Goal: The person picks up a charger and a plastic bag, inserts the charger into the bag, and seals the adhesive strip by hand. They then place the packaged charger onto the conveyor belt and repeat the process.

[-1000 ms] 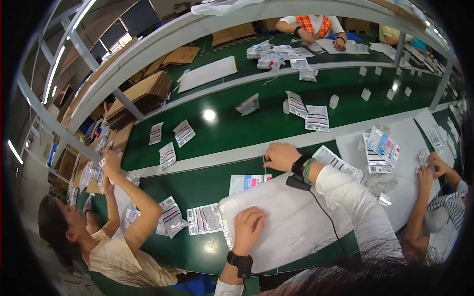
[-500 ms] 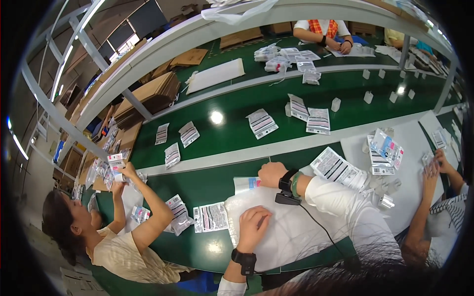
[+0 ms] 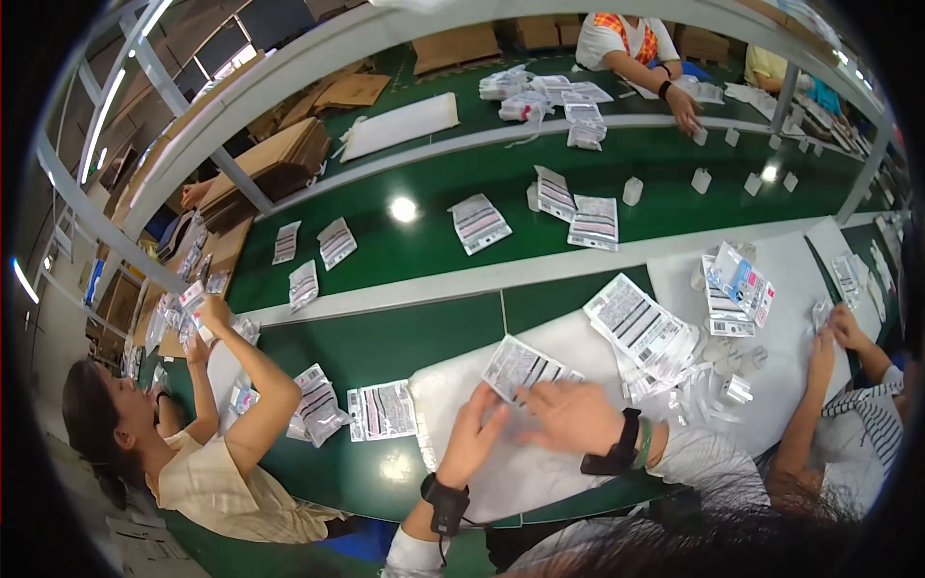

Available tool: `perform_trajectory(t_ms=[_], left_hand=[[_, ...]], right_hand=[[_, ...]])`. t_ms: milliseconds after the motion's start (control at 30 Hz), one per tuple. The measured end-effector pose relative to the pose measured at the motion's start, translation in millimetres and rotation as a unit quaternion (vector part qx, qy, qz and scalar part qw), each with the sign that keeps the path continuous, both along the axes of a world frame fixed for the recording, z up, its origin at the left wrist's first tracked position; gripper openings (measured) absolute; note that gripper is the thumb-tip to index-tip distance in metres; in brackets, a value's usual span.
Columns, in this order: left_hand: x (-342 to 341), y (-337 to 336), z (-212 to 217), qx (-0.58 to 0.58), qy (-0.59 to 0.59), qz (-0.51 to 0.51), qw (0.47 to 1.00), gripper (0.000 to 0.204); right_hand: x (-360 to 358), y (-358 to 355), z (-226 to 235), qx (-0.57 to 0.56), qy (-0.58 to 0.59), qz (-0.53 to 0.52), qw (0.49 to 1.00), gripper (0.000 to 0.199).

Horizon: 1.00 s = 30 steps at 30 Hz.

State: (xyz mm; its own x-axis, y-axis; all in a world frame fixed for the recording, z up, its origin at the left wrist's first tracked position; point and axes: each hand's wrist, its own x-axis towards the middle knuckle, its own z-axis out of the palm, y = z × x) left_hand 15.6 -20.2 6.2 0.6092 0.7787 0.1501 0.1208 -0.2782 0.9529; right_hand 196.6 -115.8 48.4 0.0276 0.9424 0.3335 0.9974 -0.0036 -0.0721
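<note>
The left hand (image 3: 468, 435) pinches the pouch (image 3: 521, 367). I cannot tell the blurred right hand (image 3: 580, 417)'s grip; slack fingers could drop it.

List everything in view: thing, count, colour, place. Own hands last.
Handled pouch: 1, silver-white, dark print, at both hands
Pouch pile: several, silver-white, right of the right hand
Blue-pink pouch: 1, atop others, right
Belt pouches: 6, silver-white, green strip beyond the rail
Left-side pouches: a few, silver-white, left of the near sheet
Small containers: many, translucent white, strip and right sheet
White sheets: at least 2, under the hands and right
Table: green, in front
White board: 1, far side
Cardboard stack: brown, far left
Co-workers: at least 4, left, right, far side
Wristbands: black, both wrists
Left hand: 1, pouch's near-left edge
Right hand: 1, blurred, pouch's near-right side
</note>
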Motion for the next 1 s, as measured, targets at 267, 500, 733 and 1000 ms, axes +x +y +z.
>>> perform_trajectory(t_ms=[267, 500, 733, 1000], left_hand=[[35, 44, 16, 0.096, 0.321, -0.033, 0.941, 0.052], [59, 31, 6, 0.43, 0.184, 0.075, 0.881, 0.048], [63, 8, 10, 0.343, 0.303, -0.083, 0.885, 0.036], [68, 46, 24, 0.47, 0.303, -0.267, 0.785, 0.018]], right_hand=[[51, -16, 9, 0.032, 0.294, 0.07, 0.953, 0.029], [67, -15, -49, 0.074, 0.082, 0.09, 0.99, 0.033], [65, -13, -40, 0.027, 0.156, 0.087, 0.984, 0.035], [65, 16, -20, 0.04, 0.16, 0.136, 0.977, 0.037]])
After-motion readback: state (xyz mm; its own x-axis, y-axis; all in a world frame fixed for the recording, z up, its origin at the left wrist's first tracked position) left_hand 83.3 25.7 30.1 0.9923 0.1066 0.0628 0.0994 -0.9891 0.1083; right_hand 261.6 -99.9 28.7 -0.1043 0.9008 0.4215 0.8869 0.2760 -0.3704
